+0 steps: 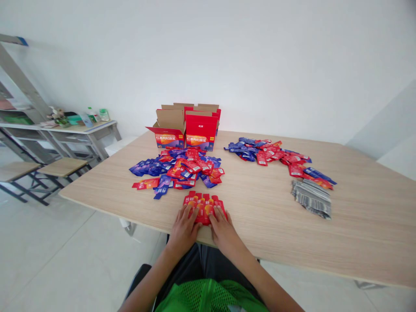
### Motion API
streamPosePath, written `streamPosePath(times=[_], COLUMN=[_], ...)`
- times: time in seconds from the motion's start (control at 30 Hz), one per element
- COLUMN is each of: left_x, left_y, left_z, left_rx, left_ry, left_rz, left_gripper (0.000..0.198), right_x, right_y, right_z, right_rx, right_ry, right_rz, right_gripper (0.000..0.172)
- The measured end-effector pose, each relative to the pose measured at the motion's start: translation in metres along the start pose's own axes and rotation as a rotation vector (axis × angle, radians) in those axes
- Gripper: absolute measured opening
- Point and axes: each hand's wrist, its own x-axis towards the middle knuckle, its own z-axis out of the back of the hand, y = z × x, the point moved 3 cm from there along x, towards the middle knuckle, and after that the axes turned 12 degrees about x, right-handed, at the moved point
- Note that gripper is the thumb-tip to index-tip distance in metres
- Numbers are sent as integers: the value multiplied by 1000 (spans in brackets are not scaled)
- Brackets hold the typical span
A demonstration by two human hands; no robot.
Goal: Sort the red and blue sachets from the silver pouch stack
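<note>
A short row of overlapping red sachets [202, 209] lies near the front edge of the table, with orange fruit pictures and white print facing up. My left hand [185, 224] grips the left end of this row, fingers over the sachets and thumb at their near edge. At the right end, my right hand [222, 225] grips the same row in a mirrored way. Parts of the outer sachets are hidden under my fingers. Just beyond the row is a loose heap of red and blue sachets [191, 166].
Open red and blue cartons [200, 130] stand behind the heap, flaps up, near the wall. More mixed sachets [273, 151] spread across the table's right half, beside a fanned stack of grey striped packets [312, 198]. Stools [63, 167] and a side desk [94, 128] are at left.
</note>
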Motion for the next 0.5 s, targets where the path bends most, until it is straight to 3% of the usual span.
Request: streamPosePath(times=[0.13, 0.27, 0.37, 0.5], left_x=[-1, 9, 15, 13], left_y=[-6, -8, -9, -11], left_z=[15, 23, 16, -1], left_rx=[46, 41, 42, 38], left_ry=[-97, -64, 8, 51], left_rz=[-43, -116, -200, -237], left_gripper=[56, 69, 77, 76], right_x=[9, 11, 7, -2], right_y=[7, 1, -11, -18], right_z=[-15, -10, -1, -4], right_rx=[92, 320, 393, 301], right_ry=[-65, -96, -149, -149], right_rz=[20, 32, -14, -42], right_gripper=[47, 46, 49, 56])
